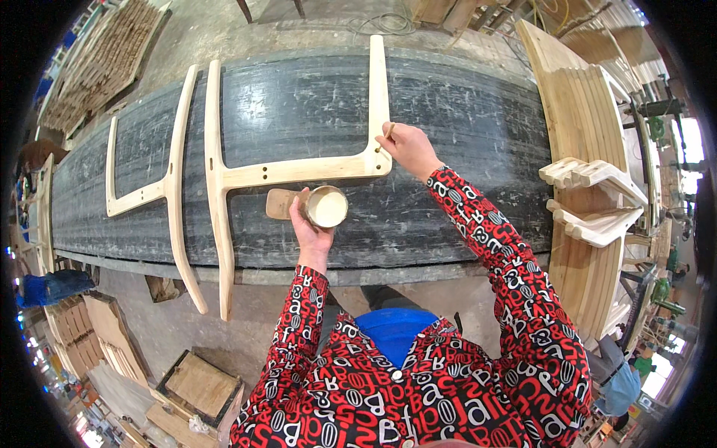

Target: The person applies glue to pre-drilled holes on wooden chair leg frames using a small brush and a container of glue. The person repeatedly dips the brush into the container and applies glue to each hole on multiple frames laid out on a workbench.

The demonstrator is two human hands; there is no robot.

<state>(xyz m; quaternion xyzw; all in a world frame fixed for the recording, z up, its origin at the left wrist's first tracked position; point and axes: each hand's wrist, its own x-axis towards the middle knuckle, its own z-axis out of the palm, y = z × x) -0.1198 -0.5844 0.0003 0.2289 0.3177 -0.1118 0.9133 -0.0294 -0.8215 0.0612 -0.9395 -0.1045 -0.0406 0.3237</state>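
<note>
Cup gripped in L hand, R hand pinching thin stick nr wood frame corner.

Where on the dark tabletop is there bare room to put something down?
A broad bare patch of tabletop lies between the right hand and the stacked boards; another lies inside the larger wooden frame, beyond its crossbar. It's crowded just below that crossbar, where the left hand holds a cup.

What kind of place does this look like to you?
Probably a woodworking or furniture workshop: wooden frames lie on a long, scuffed black table, and stacks of cut wood are piled nearby.
</note>
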